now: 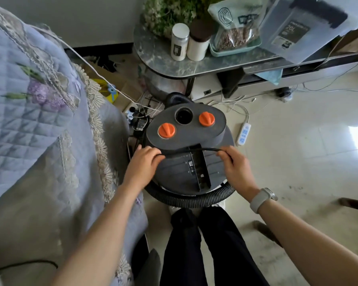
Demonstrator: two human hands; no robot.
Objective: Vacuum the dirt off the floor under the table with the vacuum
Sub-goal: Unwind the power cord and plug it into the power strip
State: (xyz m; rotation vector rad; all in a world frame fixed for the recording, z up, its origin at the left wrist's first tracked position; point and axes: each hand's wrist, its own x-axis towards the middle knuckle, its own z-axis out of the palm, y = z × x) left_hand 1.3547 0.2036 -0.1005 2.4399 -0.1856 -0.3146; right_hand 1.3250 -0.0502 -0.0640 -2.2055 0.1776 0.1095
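Still setup: the left hand (144,162) and right hand (234,168) each pinch the cord (194,150) across the vacuum (186,145). Next, I judge, it must reach the power strip (243,134) at two o'clock.

The dark grey vacuum (186,149) carries two bright orange knobs (166,131) and a ribbed black hose (190,198), the quilted cover (29,112) is pale blue with purple embroidered flowers and cream lace, the counter (174,62) grey-green marble, the floor (298,157) cream tile.

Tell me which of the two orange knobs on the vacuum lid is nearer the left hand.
The lower-left orange knob, just above the left hand. The other orange knob sits farther up and right, past the round black port.
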